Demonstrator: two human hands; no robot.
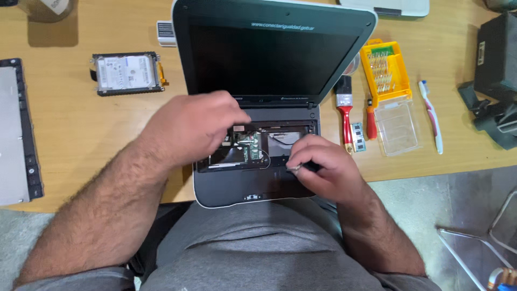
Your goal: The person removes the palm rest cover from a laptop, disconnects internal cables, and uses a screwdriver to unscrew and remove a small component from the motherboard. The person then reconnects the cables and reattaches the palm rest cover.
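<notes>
From the head camera, a small netbook (269,108) sits open at the near edge of a wooden table (81,124), its dark screen tilted back and its keyboard taken off, so the circuit board (249,146) and thin wires inside the base are bare. The left hand (188,129) hovers over the left part of the open bay, fingers curled and pinched together at the tips right above the board; whether anything small sits between the fingertips cannot be told. The right hand (323,167) rests on the palm rest at the bay's right side, closed loosely around a slim dark tool (304,168) whose metal tip shows near the thumb. Left of the netbook lies a bare hard drive (127,73) with an orange ribbon connector, well apart from the hands, and at the far left edge lies the removed keyboard (16,134), face down. Just right of the netbook lie a red-handled paintbrush (344,113), a red-handled screwdriver (371,121) and a small memory module (357,137) between them. Beyond these sits a yellow bit set (385,70) with its clear lid (397,126) open, then a white and pink toothbrush (432,116). A black bag (495,64) fills the right corner.
</notes>
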